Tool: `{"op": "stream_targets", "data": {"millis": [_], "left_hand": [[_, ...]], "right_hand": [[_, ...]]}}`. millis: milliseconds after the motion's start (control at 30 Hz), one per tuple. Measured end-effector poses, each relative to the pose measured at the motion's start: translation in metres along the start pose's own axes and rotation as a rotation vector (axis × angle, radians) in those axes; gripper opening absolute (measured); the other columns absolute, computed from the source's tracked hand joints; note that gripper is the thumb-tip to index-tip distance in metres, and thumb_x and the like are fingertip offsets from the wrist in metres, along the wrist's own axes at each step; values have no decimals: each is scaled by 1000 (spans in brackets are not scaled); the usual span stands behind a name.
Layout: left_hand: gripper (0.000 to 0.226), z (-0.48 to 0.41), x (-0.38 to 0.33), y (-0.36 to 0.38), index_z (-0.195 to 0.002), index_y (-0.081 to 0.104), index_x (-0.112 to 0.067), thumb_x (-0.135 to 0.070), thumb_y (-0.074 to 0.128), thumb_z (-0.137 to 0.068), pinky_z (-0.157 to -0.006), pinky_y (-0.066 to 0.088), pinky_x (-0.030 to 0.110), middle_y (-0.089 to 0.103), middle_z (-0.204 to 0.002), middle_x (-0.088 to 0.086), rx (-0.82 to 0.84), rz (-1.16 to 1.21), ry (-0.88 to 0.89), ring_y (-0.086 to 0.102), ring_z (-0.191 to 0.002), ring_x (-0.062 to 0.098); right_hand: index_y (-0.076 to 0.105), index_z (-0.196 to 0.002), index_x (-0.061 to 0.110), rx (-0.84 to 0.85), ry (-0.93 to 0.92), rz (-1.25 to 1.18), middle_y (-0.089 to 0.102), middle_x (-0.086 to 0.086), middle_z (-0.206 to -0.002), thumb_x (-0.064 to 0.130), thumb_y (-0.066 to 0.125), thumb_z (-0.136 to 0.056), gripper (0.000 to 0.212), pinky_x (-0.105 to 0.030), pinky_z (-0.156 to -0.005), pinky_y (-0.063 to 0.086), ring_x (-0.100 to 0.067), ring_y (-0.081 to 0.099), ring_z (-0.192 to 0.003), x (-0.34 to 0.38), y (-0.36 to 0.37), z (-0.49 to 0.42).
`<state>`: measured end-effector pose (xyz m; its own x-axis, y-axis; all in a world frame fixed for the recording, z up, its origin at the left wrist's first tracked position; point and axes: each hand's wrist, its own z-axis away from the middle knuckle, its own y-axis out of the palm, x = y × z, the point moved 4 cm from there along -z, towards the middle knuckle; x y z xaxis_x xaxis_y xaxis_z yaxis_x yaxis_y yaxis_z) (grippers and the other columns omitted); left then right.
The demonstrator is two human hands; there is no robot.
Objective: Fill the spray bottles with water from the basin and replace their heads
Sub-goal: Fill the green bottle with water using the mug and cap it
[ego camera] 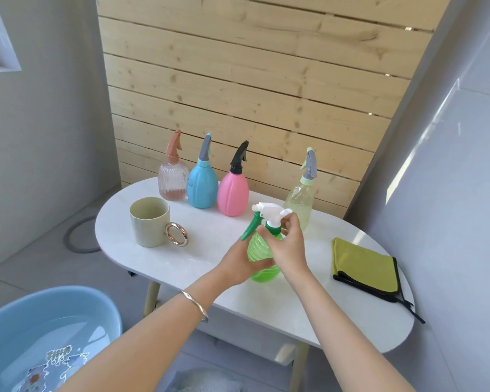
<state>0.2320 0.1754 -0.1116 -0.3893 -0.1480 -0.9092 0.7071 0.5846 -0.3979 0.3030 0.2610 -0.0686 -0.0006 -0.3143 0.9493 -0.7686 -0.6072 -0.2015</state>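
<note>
Item under handling: the green spray bottle (262, 250) is standing upright on the white table (204, 244), with its white-and-green trigger head (269, 210) sitting on the neck.

The left hand (238, 263) is wrapping its grip round the bottle's body and steadying it. The right hand (290, 244) is closing its grip on the collar under the head. The water level inside is not readable.

Step in hand, as judged: the head is being screwed on or off at the collar; which of the two cannot be told.

The next move is calling for a firm hold on the body while the collar is being turned, with the bottle kept upright so that nothing spills.

Behind the green bottle, four more are standing capped: the ribbed clear bottle (172, 181), the blue bottle (202, 188) and the pink bottle (233, 193) to its rear left, and the pale yellow bottle (299, 203) just behind it.

A beige cup (149, 222) is standing to its left. A folded yellow cloth (365, 264) is lying to its right.

The blue basin (108, 312), holding water, is sitting below and well to its left.
</note>
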Motion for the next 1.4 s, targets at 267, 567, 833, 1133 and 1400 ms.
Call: {"op": "stream_targets", "data": {"millis": [267, 567, 833, 1133, 1400], "left_hand": [[63, -5, 16, 4, -128, 44, -37, -23, 80, -78, -81, 38, 0, 56, -114, -27, -2, 50, -29, 53, -103, -15], [73, -7, 22, 5, -135, 46, -30, -36, 82, -72, -105, 42, 34, 58, -129, -12, -42, 83, -20, 52, -121, 8], [80, -6, 20, 6, -135, 47, -30, -43, 84, -66, -102, 45, 36, 60, -126, -11, -27, 141, -37, 56, -118, 11], [76, -6, 22, 5, -132, 50, -29, -43, 83, -64, -99, 48, 33, 64, -121, -9, 5, 167, -48, 59, -113, 11], [74, -4, 18, 3, -130, 51, -33, -44, 82, -64, -102, 44, 32, 64, -121, -11, 7, 141, -29, 58, -115, 9]], "right_hand": [[65, -101, 29, 232, 14, -43, 67, 18, -103, 19, 70, -84, 21, -9, -84, 39, 10, 58, -100, -5, -17, -1], [55, -114, 20, 124, 61, -22, 61, 11, -112, 18, 69, -85, 32, -8, -88, 37, 4, 52, -108, -11, -4, 0], [61, -89, 16, 7, 63, -70, 66, 4, -98, 15, 79, -74, 24, -20, -87, 42, -8, 60, -103, -13, -13, -5], [66, -113, 19, 497, 130, -98, 69, 10, -111, 19, 64, -89, 24, -13, -91, 42, -2, 61, -106, -2, -22, -10], [55, -113, 11, 335, 85, -34, 65, 2, -117, 11, 76, -78, 41, -27, -99, 39, -10, 56, -115, -13, -12, -19]]}}
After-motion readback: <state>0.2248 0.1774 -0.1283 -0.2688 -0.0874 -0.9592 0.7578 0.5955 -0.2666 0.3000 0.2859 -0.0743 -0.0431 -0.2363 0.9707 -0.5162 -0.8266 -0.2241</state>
